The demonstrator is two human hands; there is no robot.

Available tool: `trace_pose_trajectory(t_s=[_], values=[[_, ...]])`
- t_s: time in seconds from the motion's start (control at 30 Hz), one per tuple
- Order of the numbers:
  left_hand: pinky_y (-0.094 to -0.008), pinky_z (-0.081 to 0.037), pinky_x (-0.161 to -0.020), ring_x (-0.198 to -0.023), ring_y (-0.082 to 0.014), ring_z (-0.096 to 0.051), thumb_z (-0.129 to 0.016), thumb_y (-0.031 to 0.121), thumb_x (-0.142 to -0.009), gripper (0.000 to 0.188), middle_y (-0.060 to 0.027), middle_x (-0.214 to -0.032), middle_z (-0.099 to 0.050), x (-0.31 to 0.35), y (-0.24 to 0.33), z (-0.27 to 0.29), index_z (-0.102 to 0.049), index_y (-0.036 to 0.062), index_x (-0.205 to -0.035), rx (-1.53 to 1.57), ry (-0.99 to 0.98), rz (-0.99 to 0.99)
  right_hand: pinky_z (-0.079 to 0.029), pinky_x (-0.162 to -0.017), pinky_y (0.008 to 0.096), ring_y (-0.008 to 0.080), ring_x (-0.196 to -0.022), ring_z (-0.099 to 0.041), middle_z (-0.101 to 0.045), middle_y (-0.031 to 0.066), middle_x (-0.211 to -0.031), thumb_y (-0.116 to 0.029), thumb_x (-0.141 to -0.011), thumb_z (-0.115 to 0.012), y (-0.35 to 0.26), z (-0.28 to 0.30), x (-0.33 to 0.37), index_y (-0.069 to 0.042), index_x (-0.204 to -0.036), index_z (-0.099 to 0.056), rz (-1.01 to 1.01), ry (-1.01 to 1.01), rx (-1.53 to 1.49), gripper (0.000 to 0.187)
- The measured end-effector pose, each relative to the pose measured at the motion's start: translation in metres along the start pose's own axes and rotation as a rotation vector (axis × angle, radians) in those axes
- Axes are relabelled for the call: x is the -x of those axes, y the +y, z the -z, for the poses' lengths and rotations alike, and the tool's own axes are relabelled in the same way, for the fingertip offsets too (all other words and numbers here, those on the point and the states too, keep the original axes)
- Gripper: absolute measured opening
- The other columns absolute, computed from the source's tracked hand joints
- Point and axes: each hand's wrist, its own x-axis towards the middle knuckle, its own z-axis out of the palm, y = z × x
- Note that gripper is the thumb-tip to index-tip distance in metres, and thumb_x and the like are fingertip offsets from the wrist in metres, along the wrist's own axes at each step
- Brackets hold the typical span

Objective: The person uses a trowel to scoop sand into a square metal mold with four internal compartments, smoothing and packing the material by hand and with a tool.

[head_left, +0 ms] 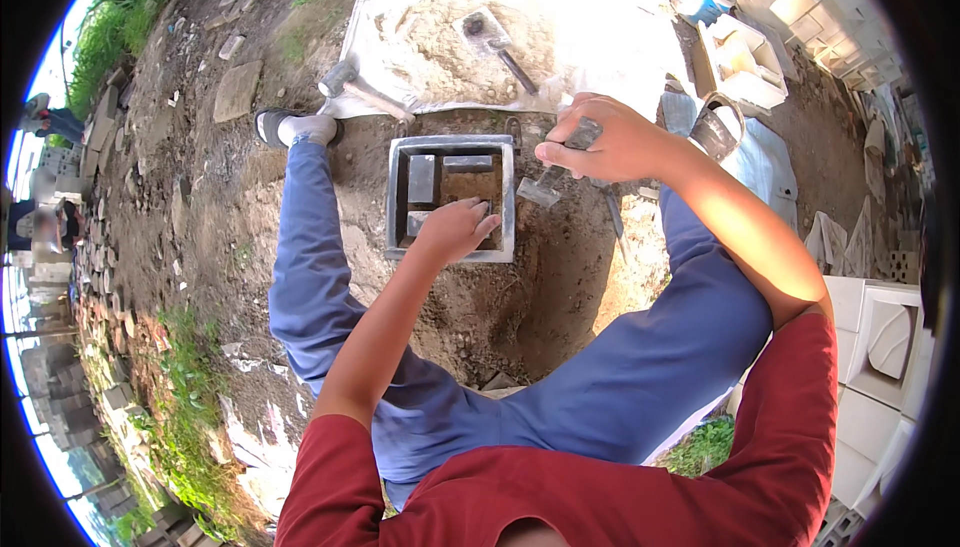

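Note:
A square grey mould frame (506, 187) lies on the dirt between my legs, with several dark rectangular blocks (422, 183) set along its inner walls. My left hand (458, 230) reaches over the frame's near side, its fingers closed near the inner right corner. Something small and grey shows at the fingertips, too hidden to name. To the right of the frame and raised above the ground, my right hand (600, 144) is wrapped around the handle of a short grey tool. That tool's flat, blocky head (540, 193) points down and left, towards the frame.
Beyond the frame, a white sheet (375, 27) carries pale powder and a trowel (516, 69). A mallet (340, 79) rests at the sheet's near left corner. On the right are a bucket (718, 127), a white box (745, 67) and stacked pale blocks (868, 417). People are far left.

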Motion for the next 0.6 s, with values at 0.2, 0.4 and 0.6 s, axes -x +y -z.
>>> trace_pose_trajectory(t_s=[0.2, 0.4, 0.6], values=[[-0.0482, -0.051, -0.095, -0.114, -0.0376, -0.063, -0.024, 0.061, -0.106, 0.077, -0.0211, -0.120, -0.068, -0.029, -0.004, 0.007, -0.066, -0.0022, -0.119, -0.105, -0.184, 0.234, -0.043, -0.108, 0.0376, 0.0258, -0.117, -0.059, -0.068, 0.0097, -0.114, -0.050, -0.090, -0.074, -0.008, 0.005, 0.005, -0.016, -0.090, -0.078, 0.001, -0.010, 0.002, 0.035], [-0.0495, -0.051, -0.095, -0.111, -0.0391, -0.064, -0.031, 0.053, -0.107, 0.067, -0.0230, -0.116, -0.068, -0.037, 0.010, -0.014, -0.069, -0.0017, -0.111, -0.193, -0.080, 0.318, -0.045, -0.106, 0.0370, 0.0269, -0.116, -0.059, -0.066, 0.0092, -0.109, -0.053, -0.089, -0.075, -0.001, 0.008, 0.008, -0.014, -0.091, -0.078, -0.004, -0.041, -0.017, 0.039], [-0.0497, -0.049, -0.097, -0.107, -0.0407, -0.064, -0.044, 0.031, -0.103, 0.040, -0.0231, -0.111, -0.068, -0.043, -0.006, -0.031, -0.063, -0.0021, -0.114, -0.189, 0.148, 0.077, -0.045, -0.106, 0.0376, 0.0272, -0.115, -0.060, -0.067, 0.0093, -0.106, -0.054, -0.088, -0.074, 0.002, 0.010, 0.011, -0.013, -0.091, -0.076, -0.014, -0.051, -0.031, 0.041]])
